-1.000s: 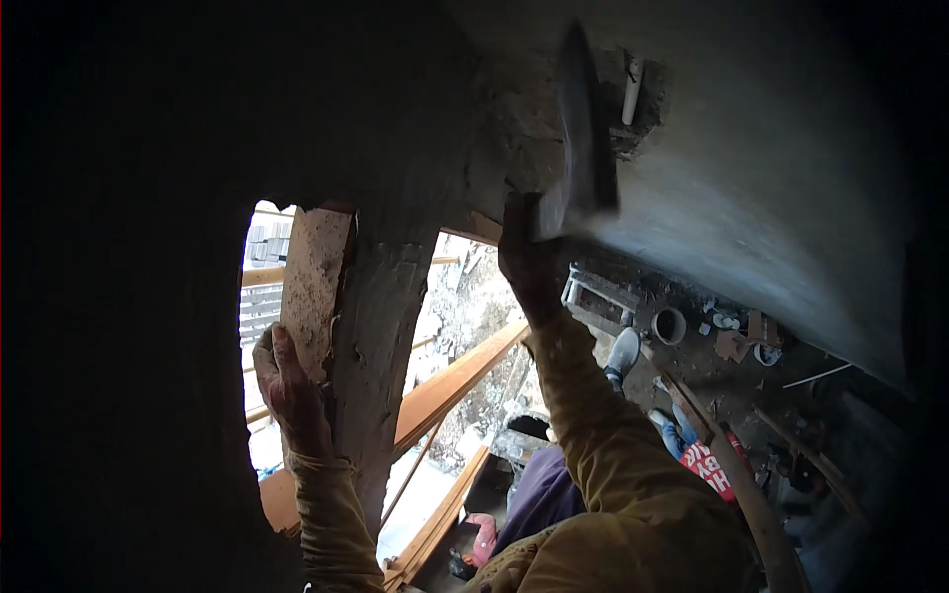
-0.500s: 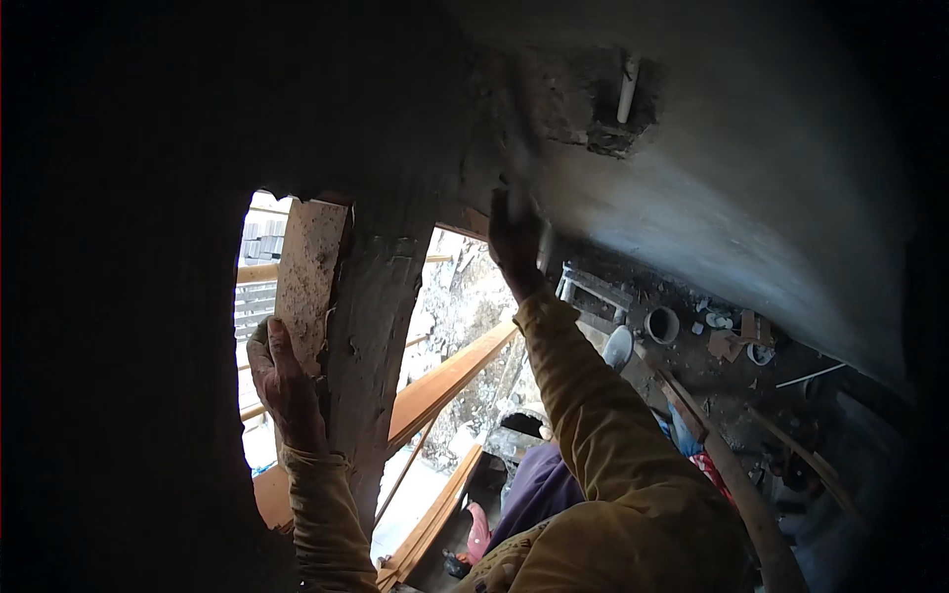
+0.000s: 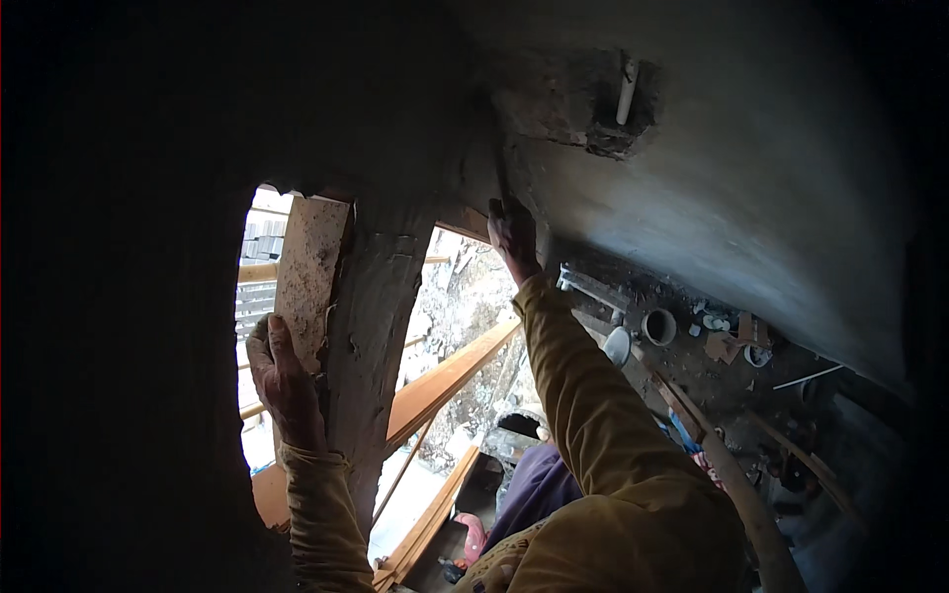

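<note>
Gripping the upright wooden post [image 3: 368, 336] low on its left edge, the left hand [image 3: 282, 381] steadies it while the right hand [image 3: 514, 237], its grasp unclear, presses the plastered wall [image 3: 712, 217] just beside the post's top.

The left hand [image 3: 282, 381] rests on the board [image 3: 308, 267] left of the post [image 3: 371, 346]; the right hand [image 3: 514, 237] touches the wall [image 3: 712, 198] below the pipe [image 3: 626, 91].
</note>
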Motion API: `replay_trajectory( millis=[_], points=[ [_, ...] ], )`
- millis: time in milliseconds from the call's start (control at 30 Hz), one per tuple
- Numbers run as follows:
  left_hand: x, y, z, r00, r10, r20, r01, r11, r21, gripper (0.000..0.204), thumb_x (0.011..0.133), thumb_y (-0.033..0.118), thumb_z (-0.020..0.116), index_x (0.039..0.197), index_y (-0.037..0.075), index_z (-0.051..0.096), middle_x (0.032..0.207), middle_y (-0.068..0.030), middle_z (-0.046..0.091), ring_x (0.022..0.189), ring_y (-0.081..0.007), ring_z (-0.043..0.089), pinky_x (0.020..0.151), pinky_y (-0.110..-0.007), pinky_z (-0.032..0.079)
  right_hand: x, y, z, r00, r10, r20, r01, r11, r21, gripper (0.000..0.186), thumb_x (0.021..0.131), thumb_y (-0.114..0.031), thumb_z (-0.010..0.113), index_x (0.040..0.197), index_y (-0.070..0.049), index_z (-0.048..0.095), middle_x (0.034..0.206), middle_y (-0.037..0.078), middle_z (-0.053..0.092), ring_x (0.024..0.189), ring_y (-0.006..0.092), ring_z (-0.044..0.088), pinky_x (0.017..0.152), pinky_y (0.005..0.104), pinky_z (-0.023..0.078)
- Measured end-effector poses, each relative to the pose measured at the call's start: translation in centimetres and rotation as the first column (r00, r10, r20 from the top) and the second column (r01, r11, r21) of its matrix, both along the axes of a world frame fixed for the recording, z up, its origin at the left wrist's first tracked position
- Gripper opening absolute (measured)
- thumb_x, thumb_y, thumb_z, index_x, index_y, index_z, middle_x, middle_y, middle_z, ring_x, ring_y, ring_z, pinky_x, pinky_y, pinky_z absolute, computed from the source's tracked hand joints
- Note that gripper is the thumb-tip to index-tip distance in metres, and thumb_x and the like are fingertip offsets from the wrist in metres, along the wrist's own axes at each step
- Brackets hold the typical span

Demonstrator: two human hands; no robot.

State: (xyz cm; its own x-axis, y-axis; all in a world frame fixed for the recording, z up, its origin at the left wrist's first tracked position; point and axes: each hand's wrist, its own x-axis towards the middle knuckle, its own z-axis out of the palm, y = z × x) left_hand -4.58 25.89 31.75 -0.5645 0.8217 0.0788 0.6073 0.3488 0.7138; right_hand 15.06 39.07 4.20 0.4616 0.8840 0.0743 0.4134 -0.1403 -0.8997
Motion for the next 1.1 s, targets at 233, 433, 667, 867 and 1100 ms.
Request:
replay_trajectory(
  millis=[233,433,667,867,1100],
  points=[
    [-0.5,-0.2,-0.3,1.000,0.002,0.012,-0.001,1.000,-0.018,0.072,0.095,0.059,0.048,0.129,-0.005,0.049,0.121,-0.0218,0.056,0.111,-0.0302,0.057,0.096,-0.039,0.045,1.9,-3.0,3.0,0.975,0.003,-0.221,0.032,0.987,0.155,0.019,0.091,-0.024,0.060,0.089,-0.005,0.061,0.074,0.018,0.063,0.075,0.0367,0.064,0.060,0.0456,0.049],
    [-0.7,-0.1,-0.5,1.000,-0.011,-0.003,0.011,1.000,-0.021,0.071,0.096,0.058,0.048,0.129,-0.004,0.050,0.121,-0.0217,0.057,0.112,-0.0301,0.056,0.097,-0.041,0.044,0.6,-0.5,-1.3,0.992,0.049,0.114,-0.085,0.940,0.330,0.018,0.093,-0.020,0.058,0.082,-0.005,0.060,0.070,0.009,0.060,0.067,0.0235,0.061,0.055,0.0370,0.045],
    [-0.5,-0.2,-0.2,0.995,-0.014,0.102,0.017,0.999,-0.030,0.060,0.100,0.046,0.049,0.132,-0.005,0.047,0.126,-0.0211,0.054,0.119,-0.0270,0.052,0.103,-0.036,0.040,1.7,-4.0,-2.0,0.893,0.000,-0.449,-0.020,0.999,-0.039,0.030,0.094,-0.027,0.062,0.076,-0.004,0.055,0.058,0.006,0.053,0.054,0.0212,0.055,0.052,0.0373,0.040],
    [-0.7,0.0,-0.7,0.996,-0.015,0.085,0.014,1.000,0.007,0.060,0.098,0.049,0.050,0.126,-0.004,0.049,0.119,-0.0193,0.056,0.113,-0.0258,0.054,0.098,-0.037,0.042,0.4,-1.5,0.2,0.986,-0.135,-0.097,0.165,0.859,0.484,0.028,0.094,-0.026,0.063,0.080,-0.002,0.059,0.062,0.006,0.058,0.059,0.0227,0.058,0.057,0.0390,0.043],
    [-0.1,0.3,0.2,0.997,0.000,0.082,0.008,0.995,-0.103,0.064,0.097,0.051,0.050,0.131,-0.002,0.044,0.128,-0.0226,0.052,0.124,-0.0308,0.049,0.105,-0.039,0.039,2.7,-0.9,1.3,0.766,0.135,-0.628,-0.187,0.982,-0.016,0.032,0.094,-0.030,0.060,0.070,-0.010,0.053,0.049,-0.003,0.040,0.043,0.0120,0.044,0.043,0.0306,0.036]
  ],
)
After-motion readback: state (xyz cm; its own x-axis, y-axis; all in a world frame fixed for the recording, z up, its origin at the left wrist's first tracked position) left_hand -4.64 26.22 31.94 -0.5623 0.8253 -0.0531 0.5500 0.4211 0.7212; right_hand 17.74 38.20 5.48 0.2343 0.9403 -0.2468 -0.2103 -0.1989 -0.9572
